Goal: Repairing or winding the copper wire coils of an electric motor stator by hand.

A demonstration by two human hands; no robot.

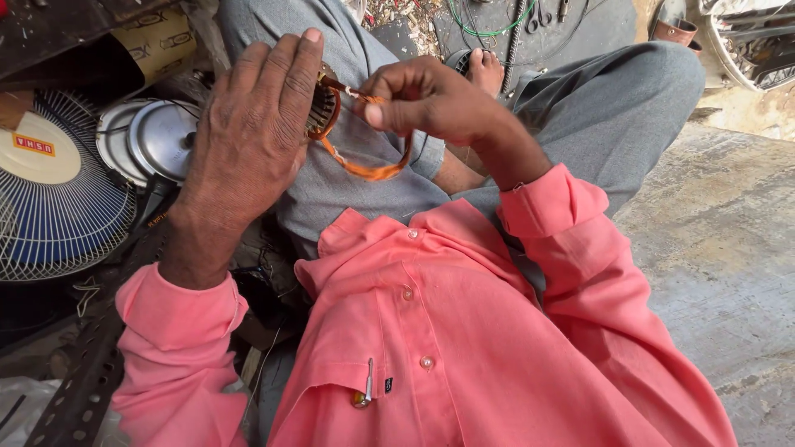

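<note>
Shirt: soft pink cloth [464, 348], buttoned down the front, with a small metal tool [367, 385] clipped in the chest pocket; it fills the nearest part of the view.
Left hand: left hand [248, 141] lies flat and spread, fingers together, pressed over the round stator [323, 108], hiding most of it.
Stator: ring of ribbed, stacked metal showing only at its right edge, held above the lap between the two hands.
Right hand: right hand [422, 99] is curled shut, thumb and fingertips pinching the orange coil [368, 165] where a pale tie [354, 93] crosses it.
Coil: thin glossy loop of orange wire, running from the stator's edge and sagging in a curve under the right hand.
Lap: grey trousers [613, 108], smooth weave, knees bent and spread; a bare foot [487, 70] shows between them.
Left side: crowded; a wire fan guard [58, 207] with a blue and cream centre, and beside it a domed shiny metal cover [161, 141], both near the left hand.
Right side: rough, stained concrete floor [720, 248], open.
Far edge: green wire [484, 29] on dark ground beyond the knees.
</note>
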